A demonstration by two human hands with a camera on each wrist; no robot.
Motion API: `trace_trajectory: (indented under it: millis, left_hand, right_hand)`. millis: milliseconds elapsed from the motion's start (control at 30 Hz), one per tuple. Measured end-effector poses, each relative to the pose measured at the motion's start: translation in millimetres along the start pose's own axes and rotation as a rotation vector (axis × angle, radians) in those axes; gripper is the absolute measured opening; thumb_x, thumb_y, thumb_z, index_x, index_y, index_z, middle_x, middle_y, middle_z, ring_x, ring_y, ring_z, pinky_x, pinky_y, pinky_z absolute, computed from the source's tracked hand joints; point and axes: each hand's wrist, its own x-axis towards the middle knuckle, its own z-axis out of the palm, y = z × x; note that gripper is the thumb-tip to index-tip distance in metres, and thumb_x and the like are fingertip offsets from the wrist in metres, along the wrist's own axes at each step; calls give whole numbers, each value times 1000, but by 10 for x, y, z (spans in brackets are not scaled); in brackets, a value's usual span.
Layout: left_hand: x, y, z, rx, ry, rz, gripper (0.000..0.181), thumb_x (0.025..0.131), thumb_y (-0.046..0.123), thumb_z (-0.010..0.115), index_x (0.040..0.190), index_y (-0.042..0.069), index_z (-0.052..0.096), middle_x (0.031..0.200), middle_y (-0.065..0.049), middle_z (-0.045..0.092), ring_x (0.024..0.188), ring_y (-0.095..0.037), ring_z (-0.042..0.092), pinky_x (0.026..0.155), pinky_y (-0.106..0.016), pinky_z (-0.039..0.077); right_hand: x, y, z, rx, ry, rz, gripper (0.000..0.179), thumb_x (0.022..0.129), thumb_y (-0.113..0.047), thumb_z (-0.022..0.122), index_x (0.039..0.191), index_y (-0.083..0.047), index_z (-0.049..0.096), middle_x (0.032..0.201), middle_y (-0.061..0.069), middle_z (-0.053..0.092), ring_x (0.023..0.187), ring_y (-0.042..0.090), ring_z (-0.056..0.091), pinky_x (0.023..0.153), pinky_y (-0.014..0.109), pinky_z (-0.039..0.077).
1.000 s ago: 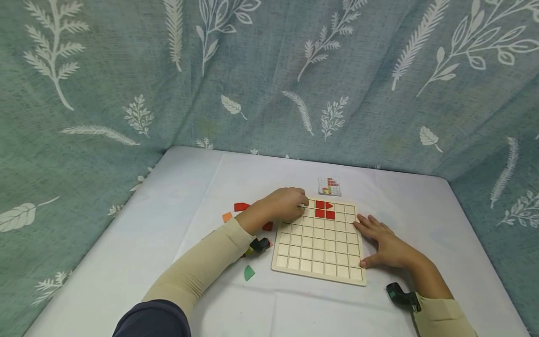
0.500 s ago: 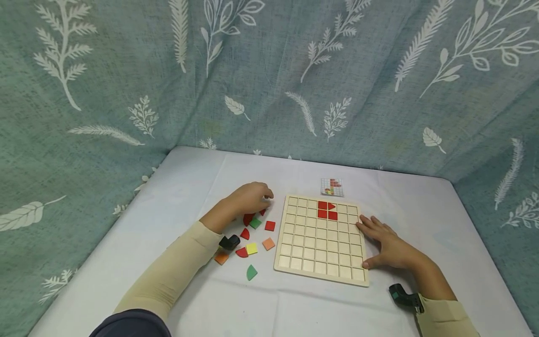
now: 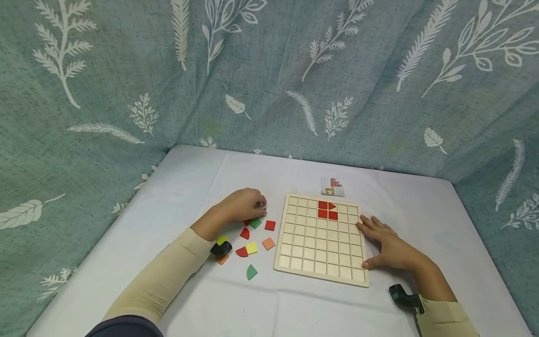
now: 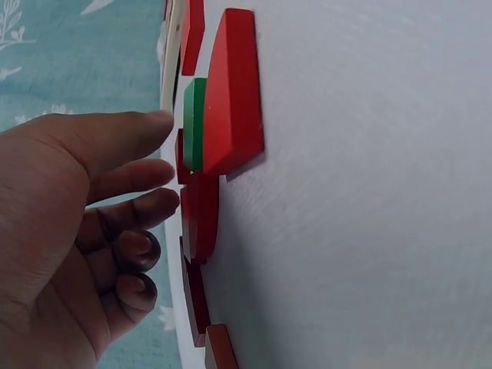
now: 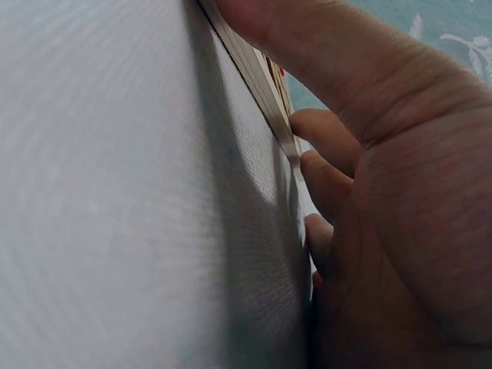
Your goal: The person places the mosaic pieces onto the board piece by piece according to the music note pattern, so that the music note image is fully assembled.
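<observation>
My left hand (image 3: pixel 241 206) hovers over loose wooden pieces left of the board, fingers loosely bent. In the left wrist view nothing sits between its thumb and fingers; the fingertips are close to a green block (image 4: pixel 194 123) and red pieces (image 4: pixel 204 219), with a larger red piece (image 4: pixel 234 96) nearer the camera. The right hand (image 3: pixel 389 245) rests with spread fingers along the right edge of a gridded wooden board (image 3: pixel 315 243); its thumb touches the lower part of that edge. Three red squares (image 3: pixel 323 214) and a red triangle (image 3: pixel 331 206) lie in the board's upper cells.
A small pattern card (image 3: pixel 332 187) lies behind the board. Between the left arm and the board are a red square (image 3: pixel 270 225), an orange square (image 3: pixel 268 243), a yellow square (image 3: pixel 251 248) and a green quarter circle (image 3: pixel 251 272). A patterned curtain (image 3: pixel 261 93) stands behind the table.
My left hand has drawn back from the board's upper left edge to the loose pieces, then shifted slightly further left and lower. The right hand stays at the board's edge.
</observation>
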Motion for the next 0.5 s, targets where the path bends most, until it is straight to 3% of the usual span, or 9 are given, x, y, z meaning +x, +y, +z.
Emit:
trace_trajectory:
  millis: [167, 500]
  left_hand:
    - [-15, 36, -4, 16, -15, 1, 21, 86, 34, 73, 100, 18, 73, 85, 9, 58, 77, -12, 52, 72, -28, 47]
    - [-11, 49, 6, 31, -25, -11, 19, 87, 27, 72, 102, 16, 74, 94, 7, 63, 80, -11, 53, 78, -27, 49]
  right_hand:
    - [0, 3, 1, 7, -3, -1, 119, 55, -60, 85, 152, -11, 35, 161, 9, 16, 146, 37, 1, 109, 63, 4]
    - [-1, -5, -2, 7, 0, 7, 119, 55, -60, 85, 151, -10, 35, 160, 10, 16, 146, 38, 1, 109, 63, 4]
